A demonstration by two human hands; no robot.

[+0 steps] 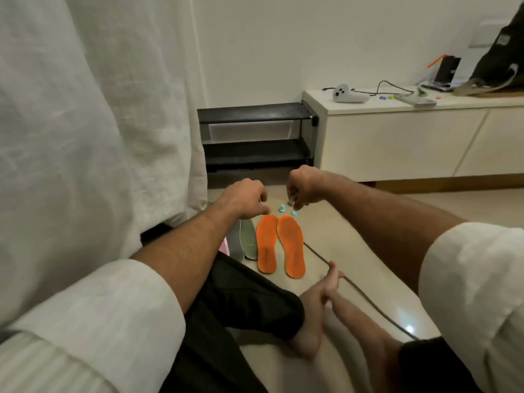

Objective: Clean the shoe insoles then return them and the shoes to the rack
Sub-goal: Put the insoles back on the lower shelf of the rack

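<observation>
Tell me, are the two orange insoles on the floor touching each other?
Touching. The head view shows the left orange insole and the right orange insole meeting along their inner edges near the toe end, with a gap opening toward the heels.

orange insoles (pixel 280 246) on floor — hands above

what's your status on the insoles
Left hand empty, hovering. Right hand pinching something small, unclear. Orange insoles and grey insoles flat on floor. Rack empty, path clear.
</observation>
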